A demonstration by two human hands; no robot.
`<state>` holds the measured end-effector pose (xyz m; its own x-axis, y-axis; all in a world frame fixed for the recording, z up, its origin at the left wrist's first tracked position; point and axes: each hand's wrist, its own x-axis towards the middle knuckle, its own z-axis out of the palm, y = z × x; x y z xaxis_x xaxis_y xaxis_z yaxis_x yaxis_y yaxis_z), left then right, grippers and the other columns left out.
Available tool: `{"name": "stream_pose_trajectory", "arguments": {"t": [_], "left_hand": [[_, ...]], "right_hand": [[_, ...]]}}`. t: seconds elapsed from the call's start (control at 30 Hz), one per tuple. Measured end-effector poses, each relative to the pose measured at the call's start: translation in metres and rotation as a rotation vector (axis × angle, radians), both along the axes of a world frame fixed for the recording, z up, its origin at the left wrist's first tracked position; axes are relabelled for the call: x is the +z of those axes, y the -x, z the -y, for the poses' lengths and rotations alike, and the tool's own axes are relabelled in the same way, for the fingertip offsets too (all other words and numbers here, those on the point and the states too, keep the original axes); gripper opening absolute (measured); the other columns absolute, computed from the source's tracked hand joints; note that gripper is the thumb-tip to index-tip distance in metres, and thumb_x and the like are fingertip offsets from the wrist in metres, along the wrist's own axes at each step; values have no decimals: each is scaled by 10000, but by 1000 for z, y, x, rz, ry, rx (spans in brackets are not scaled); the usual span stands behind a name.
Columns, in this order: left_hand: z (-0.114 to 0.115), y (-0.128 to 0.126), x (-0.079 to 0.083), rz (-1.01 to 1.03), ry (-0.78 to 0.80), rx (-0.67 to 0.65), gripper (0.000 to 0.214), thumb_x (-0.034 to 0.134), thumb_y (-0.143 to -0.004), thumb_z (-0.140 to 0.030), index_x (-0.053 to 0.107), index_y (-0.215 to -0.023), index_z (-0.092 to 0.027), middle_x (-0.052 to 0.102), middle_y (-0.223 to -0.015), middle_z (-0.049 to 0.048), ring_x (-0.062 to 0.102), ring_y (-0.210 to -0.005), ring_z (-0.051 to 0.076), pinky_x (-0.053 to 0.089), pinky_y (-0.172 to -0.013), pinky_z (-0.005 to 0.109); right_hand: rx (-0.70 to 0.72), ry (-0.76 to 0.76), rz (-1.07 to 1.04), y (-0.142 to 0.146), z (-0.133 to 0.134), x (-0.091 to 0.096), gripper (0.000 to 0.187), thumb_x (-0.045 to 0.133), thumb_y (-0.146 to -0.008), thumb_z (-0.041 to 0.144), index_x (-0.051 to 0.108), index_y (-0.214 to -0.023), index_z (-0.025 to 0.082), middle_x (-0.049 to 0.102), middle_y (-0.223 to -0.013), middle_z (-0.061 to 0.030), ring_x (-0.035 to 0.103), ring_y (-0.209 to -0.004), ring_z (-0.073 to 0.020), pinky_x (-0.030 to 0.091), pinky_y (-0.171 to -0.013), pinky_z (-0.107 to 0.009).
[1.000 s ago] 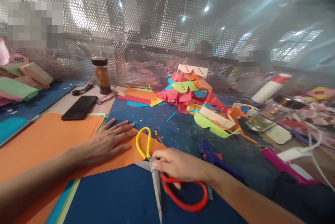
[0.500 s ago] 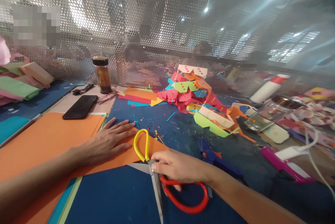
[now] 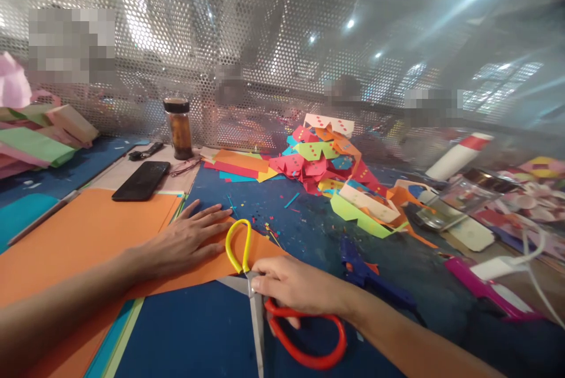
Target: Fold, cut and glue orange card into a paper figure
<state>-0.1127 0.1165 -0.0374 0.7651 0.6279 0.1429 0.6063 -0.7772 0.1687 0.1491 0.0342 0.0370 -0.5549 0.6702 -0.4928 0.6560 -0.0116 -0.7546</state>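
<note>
My left hand (image 3: 185, 241) lies flat, fingers spread, on an orange paper sheet (image 3: 88, 236) on the blue table. My right hand (image 3: 295, 287) is closed around a pair of scissors (image 3: 260, 295) with one yellow and one red handle loop. The blades are spread and point toward me across the near edge of the orange sheet. My fingers grip near the pivot and through the red loop.
A black phone (image 3: 141, 181) and a dark jar (image 3: 179, 128) stand at the back left. A heap of coloured paper cut-outs (image 3: 326, 157) lies at the centre back. A blue tool (image 3: 366, 275), a pink tool (image 3: 485, 289) and a glue bottle (image 3: 457, 154) lie to the right. A perforated metal screen stands behind.
The scissors and my right hand have shifted slightly left along the orange sheet's edge. My left hand stays flat on the paper.
</note>
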Motion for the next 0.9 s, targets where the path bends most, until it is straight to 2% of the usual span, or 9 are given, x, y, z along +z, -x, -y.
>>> {"name": "stream_pose_trajectory", "arguments": {"t": [0.27, 0.4, 0.53, 0.7, 0.9], "left_hand": [[-1, -2, -1, 12, 9, 5, 518, 381, -1040, -508, 298, -1543, -416, 362, -1624, -8, 304, -1503, 290, 80, -1230, 581], [0, 1, 8, 20, 26, 20, 488, 352, -1055, -470, 307, -1537, -413, 335, -1637, -16, 277, -1516, 270, 106, -1232, 572], [8, 15, 17, 12, 45, 11, 489, 352, -1057, -467, 299, -1540, -420, 332, -1636, -46, 272, -1518, 252, 163, -1241, 512], [16, 29, 11, -20, 43, 31, 487, 361, -1056, -477, 298, -1537, -443, 262, -1655, -63, 238, -1529, 260, 107, -1255, 524], [16, 27, 8, 28, 17, 9, 488, 350, -1057, -473, 299, -1541, -431, 320, -1635, -49, 280, -1514, 258, 125, -1253, 516]], "right_hand": [[-8, 30, -9, 1, 0, -7, 173, 418, -996, 261, 488, -854, 191, 508, -628, 76, 412, -346, -27, 307, -378, -152], [-5, 20, -19, 1, 0, -7, 175, 418, -1000, 251, 490, -854, 187, 492, -617, 79, 413, -352, -25, 324, -394, -148], [-7, 26, -9, 1, 0, -4, 183, 415, -1007, 258, 485, -852, 191, 491, -620, 77, 419, -353, -32, 317, -385, -155], [-19, 26, 24, 3, 2, -3, 204, 417, -1009, 278, 491, -840, 191, 512, -619, 72, 422, -357, -31, 307, -392, -155], [-52, -30, 36, 12, 5, -5, 206, 410, -1009, 277, 472, -831, 195, 486, -624, 79, 413, -354, -34, 313, -386, -162]]}}
